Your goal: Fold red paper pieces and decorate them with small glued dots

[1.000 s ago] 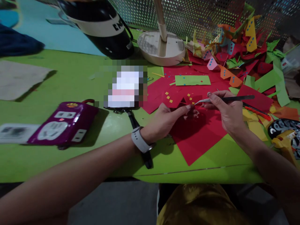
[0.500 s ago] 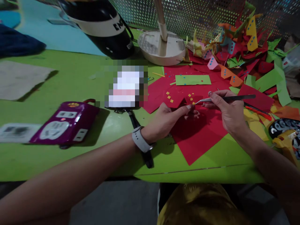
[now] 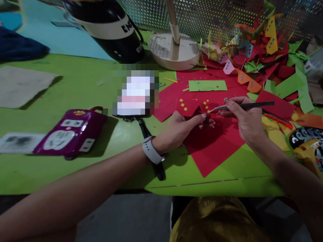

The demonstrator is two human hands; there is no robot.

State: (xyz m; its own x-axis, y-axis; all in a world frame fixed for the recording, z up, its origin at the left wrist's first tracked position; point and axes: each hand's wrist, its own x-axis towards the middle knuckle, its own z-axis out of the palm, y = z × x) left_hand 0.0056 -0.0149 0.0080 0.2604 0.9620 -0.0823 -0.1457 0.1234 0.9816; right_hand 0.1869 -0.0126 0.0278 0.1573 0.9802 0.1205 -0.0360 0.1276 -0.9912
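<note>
My left hand [image 3: 180,127], a grey band at its wrist, is closed on a folded red paper piece [image 3: 188,109] with small yellow squares stuck on it. My right hand [image 3: 243,114] grips metal tweezers [image 3: 248,105] with a dark handle, pinched between thumb and fingers. Their tip touches or nearly touches a yellow square [image 3: 207,107] beside my left thumb. Whether the tip holds that square I cannot tell. Beneath both hands lies a larger red sheet [image 3: 205,163]. Behind them is a light green strip [image 3: 208,85] with a few tiny blue and red squares.
A blurred-out phone [image 3: 135,95] on a black strap lies left of my hands. Further left is a purple box-like case [image 3: 73,132]. A lamp base [image 3: 174,55] and a black jug [image 3: 113,37] stand behind. Coloured paper cutouts [image 3: 252,57] pile up at the back right.
The yellow squares on the red piece in my left hand have shifted very slightly. My hands and the tweezers stay almost in place.
</note>
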